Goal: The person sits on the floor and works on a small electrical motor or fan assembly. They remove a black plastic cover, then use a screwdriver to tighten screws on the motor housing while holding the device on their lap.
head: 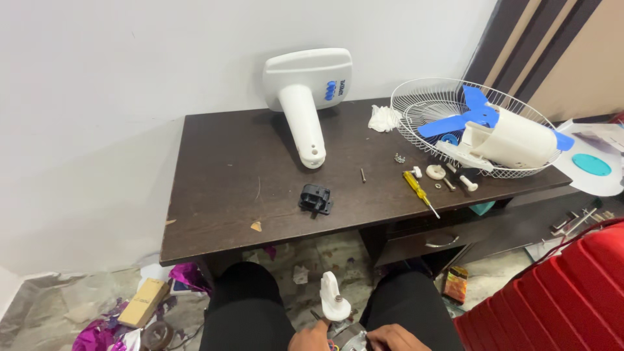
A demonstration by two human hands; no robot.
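Observation:
At the bottom edge, between my knees, my left hand point(311, 338) and my right hand point(395, 338) both grip a small metal fan motor point(349, 338). A white plastic piece point(334, 299) stands up from the motor's shaft. Only the tops of my hands show. On the dark wooden table point(221, 169) in front lie a black plastic part point(315, 198), a yellow-handled screwdriver point(419, 191), a loose screw point(363, 175) and several small white knobs and nuts point(437, 172).
A white fan base point(308, 91) leans against the wall. At the right, a wire fan guard point(416, 107) holds a blue blade point(474, 114) and a white motor housing point(513, 140). A red plastic object point(559, 292) stands right; litter and a cardboard box point(143, 302) lie on the floor.

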